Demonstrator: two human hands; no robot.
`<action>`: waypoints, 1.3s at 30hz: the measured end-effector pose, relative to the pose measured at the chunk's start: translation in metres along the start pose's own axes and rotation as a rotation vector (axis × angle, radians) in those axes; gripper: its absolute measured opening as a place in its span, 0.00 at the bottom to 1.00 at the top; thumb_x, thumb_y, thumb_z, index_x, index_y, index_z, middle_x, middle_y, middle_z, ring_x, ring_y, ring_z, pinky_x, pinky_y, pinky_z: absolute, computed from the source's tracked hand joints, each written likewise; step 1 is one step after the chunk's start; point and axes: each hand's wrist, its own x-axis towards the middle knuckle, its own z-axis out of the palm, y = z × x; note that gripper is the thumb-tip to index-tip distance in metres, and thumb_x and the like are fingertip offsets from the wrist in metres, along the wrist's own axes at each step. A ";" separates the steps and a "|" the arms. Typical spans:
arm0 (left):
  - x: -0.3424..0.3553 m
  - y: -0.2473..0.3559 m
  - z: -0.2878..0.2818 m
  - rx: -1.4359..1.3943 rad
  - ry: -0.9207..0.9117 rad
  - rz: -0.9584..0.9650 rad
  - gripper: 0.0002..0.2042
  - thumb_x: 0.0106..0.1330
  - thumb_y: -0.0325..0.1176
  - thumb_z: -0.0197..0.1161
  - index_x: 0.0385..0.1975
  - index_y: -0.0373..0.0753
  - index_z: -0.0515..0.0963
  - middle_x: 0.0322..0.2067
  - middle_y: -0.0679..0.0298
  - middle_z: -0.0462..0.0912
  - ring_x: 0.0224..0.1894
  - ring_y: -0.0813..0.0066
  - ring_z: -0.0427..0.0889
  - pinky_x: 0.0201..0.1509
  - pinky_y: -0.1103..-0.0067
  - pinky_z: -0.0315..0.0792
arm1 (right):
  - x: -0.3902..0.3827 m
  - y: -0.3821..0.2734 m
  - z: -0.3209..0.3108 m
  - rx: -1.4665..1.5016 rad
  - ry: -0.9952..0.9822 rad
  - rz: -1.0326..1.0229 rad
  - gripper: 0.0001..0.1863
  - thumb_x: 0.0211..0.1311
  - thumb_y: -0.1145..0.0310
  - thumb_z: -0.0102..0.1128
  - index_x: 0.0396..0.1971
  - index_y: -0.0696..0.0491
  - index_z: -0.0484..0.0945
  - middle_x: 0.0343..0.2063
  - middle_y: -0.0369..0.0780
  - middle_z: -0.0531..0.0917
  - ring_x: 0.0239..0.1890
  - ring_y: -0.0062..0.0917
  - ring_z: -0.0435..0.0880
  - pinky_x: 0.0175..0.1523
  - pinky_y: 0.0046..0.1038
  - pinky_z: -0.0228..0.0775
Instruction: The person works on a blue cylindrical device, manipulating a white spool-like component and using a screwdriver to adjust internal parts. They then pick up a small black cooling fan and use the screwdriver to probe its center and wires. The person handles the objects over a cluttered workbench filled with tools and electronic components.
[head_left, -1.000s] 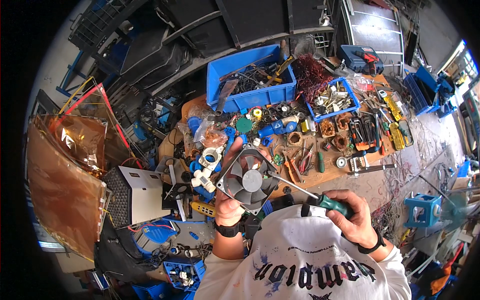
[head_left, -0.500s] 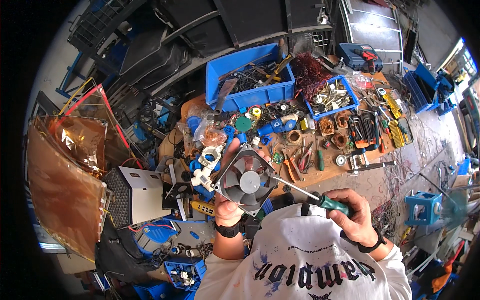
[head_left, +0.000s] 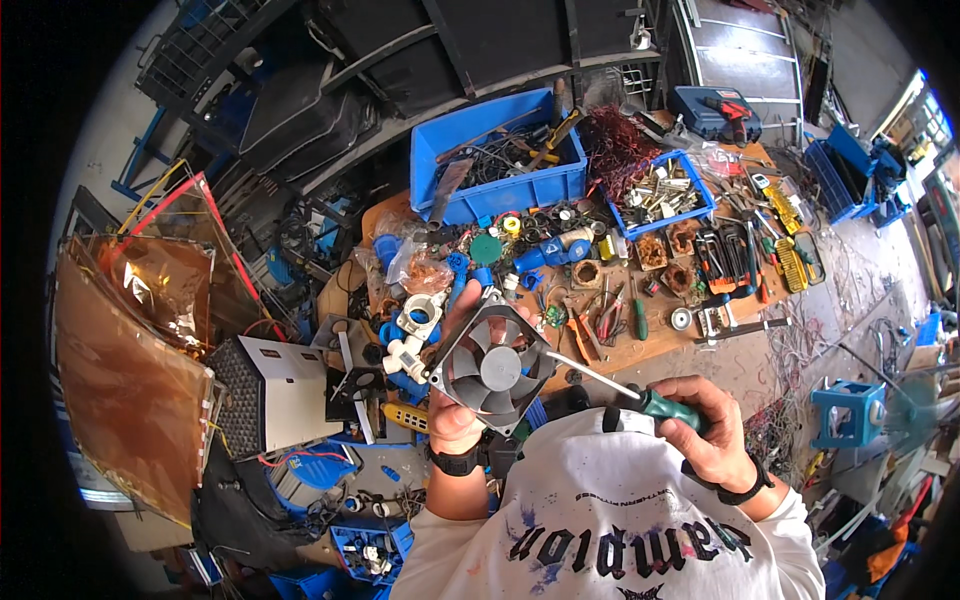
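Observation:
A square black cooling fan (head_left: 500, 368) with a grey hub is held up by my left hand (head_left: 455, 418), its fingers behind the frame and the thumb at the lower left edge. In my right hand (head_left: 705, 425) is a screwdriver (head_left: 672, 409) with a dark green handle, gripped in closed fingers. Its long metal shaft points left, and the tip reaches the right edge of the fan frame; whether it touches is hard to tell. White plastic pipe fittings (head_left: 407, 355) lie just left of the fan.
Beyond my hands, a wooden workbench (head_left: 640, 345) carries pliers (head_left: 608, 318), another green-handled screwdriver (head_left: 640, 318) and a hex key set (head_left: 728, 258). At the back stand a large blue crate (head_left: 500, 195) of scrap and a smaller blue tray (head_left: 668, 222) of metal parts. A white-sided box (head_left: 290, 390) sits left.
Hardly anything differs. My hands, the fan and the screwdriver hold almost the same place, while the background has shifted very slightly.

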 end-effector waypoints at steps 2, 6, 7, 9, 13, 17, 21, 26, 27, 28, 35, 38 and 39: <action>-0.002 -0.001 0.003 0.054 0.063 -0.009 0.58 0.41 0.49 0.76 0.74 0.42 0.50 0.57 0.49 0.70 0.63 0.51 0.71 0.68 0.52 0.65 | 0.000 -0.001 0.002 -0.004 0.044 0.005 0.16 0.61 0.74 0.66 0.49 0.60 0.77 0.34 0.40 0.87 0.34 0.20 0.85 0.42 0.24 0.76; -0.004 0.000 0.005 0.080 0.080 -0.028 0.58 0.40 0.50 0.78 0.74 0.42 0.51 0.58 0.46 0.69 0.62 0.51 0.72 0.67 0.50 0.67 | -0.001 -0.004 0.002 -0.091 0.005 -0.008 0.16 0.62 0.73 0.65 0.49 0.60 0.77 0.33 0.40 0.87 0.34 0.21 0.85 0.41 0.24 0.76; -0.005 0.000 0.006 0.071 0.076 -0.030 0.58 0.40 0.50 0.78 0.74 0.42 0.51 0.59 0.46 0.69 0.63 0.51 0.71 0.67 0.50 0.67 | -0.001 -0.005 0.002 -0.095 0.001 -0.001 0.16 0.62 0.73 0.65 0.49 0.60 0.77 0.33 0.40 0.87 0.34 0.21 0.85 0.41 0.24 0.76; -0.005 0.000 0.006 0.053 0.070 -0.034 0.59 0.40 0.49 0.78 0.74 0.41 0.50 0.59 0.45 0.69 0.64 0.49 0.71 0.67 0.50 0.68 | -0.001 -0.006 0.000 -0.105 -0.013 0.005 0.16 0.62 0.73 0.65 0.49 0.60 0.78 0.34 0.40 0.87 0.34 0.22 0.86 0.42 0.24 0.76; -0.003 0.001 0.007 0.089 0.124 0.007 0.59 0.41 0.47 0.78 0.74 0.40 0.48 0.61 0.45 0.69 0.65 0.50 0.71 0.68 0.54 0.67 | 0.000 -0.007 -0.012 -0.003 -0.162 -0.029 0.15 0.61 0.72 0.66 0.47 0.60 0.79 0.35 0.40 0.88 0.36 0.22 0.86 0.42 0.23 0.76; -0.003 0.003 0.008 0.104 0.142 -0.023 0.59 0.41 0.48 0.77 0.74 0.40 0.46 0.62 0.44 0.67 0.65 0.48 0.69 0.69 0.48 0.64 | -0.003 -0.008 -0.012 -0.037 -0.043 0.038 0.15 0.60 0.72 0.66 0.46 0.60 0.80 0.35 0.40 0.88 0.36 0.19 0.85 0.43 0.22 0.76; -0.002 -0.002 0.008 0.107 0.114 -0.018 0.58 0.41 0.49 0.77 0.74 0.40 0.48 0.61 0.45 0.68 0.64 0.48 0.70 0.69 0.48 0.63 | -0.004 -0.007 -0.008 0.098 -0.015 0.139 0.16 0.63 0.71 0.66 0.49 0.60 0.78 0.36 0.39 0.86 0.36 0.17 0.82 0.44 0.22 0.74; -0.001 -0.006 0.008 0.104 0.105 -0.015 0.58 0.41 0.50 0.77 0.73 0.40 0.50 0.59 0.45 0.69 0.62 0.49 0.71 0.68 0.49 0.64 | -0.001 -0.005 -0.007 0.159 -0.038 0.125 0.18 0.66 0.71 0.64 0.53 0.61 0.75 0.38 0.40 0.85 0.39 0.18 0.82 0.46 0.22 0.74; 0.000 -0.007 0.009 0.101 0.103 -0.013 0.57 0.41 0.50 0.77 0.73 0.41 0.51 0.58 0.45 0.69 0.62 0.50 0.71 0.69 0.49 0.63 | 0.000 -0.005 -0.007 0.176 -0.039 0.137 0.18 0.66 0.70 0.64 0.53 0.61 0.75 0.38 0.40 0.85 0.40 0.18 0.81 0.47 0.22 0.74; 0.000 -0.007 0.009 0.091 0.095 -0.009 0.57 0.42 0.50 0.77 0.73 0.41 0.51 0.58 0.45 0.70 0.62 0.50 0.71 0.69 0.49 0.63 | 0.000 -0.004 -0.007 0.188 -0.043 0.136 0.19 0.66 0.70 0.64 0.53 0.61 0.75 0.39 0.40 0.85 0.41 0.18 0.81 0.47 0.23 0.73; 0.007 -0.009 0.008 0.093 0.085 0.002 0.56 0.42 0.50 0.77 0.74 0.43 0.51 0.58 0.45 0.70 0.62 0.49 0.71 0.68 0.48 0.64 | 0.002 -0.003 -0.010 0.178 -0.051 0.130 0.20 0.66 0.70 0.64 0.55 0.60 0.74 0.40 0.39 0.84 0.42 0.19 0.81 0.49 0.24 0.73; 0.008 -0.008 0.008 0.098 0.078 -0.014 0.56 0.43 0.49 0.77 0.74 0.43 0.51 0.58 0.45 0.69 0.62 0.49 0.71 0.68 0.49 0.65 | 0.004 -0.003 -0.010 0.195 -0.046 0.127 0.21 0.66 0.71 0.64 0.56 0.60 0.73 0.40 0.39 0.84 0.42 0.19 0.81 0.50 0.24 0.73; 0.008 -0.008 0.008 0.097 0.075 -0.009 0.56 0.43 0.49 0.77 0.74 0.42 0.51 0.58 0.45 0.69 0.62 0.49 0.71 0.68 0.48 0.65 | 0.004 -0.004 -0.009 0.206 -0.043 0.125 0.21 0.66 0.71 0.64 0.56 0.60 0.73 0.40 0.39 0.84 0.42 0.19 0.81 0.50 0.24 0.73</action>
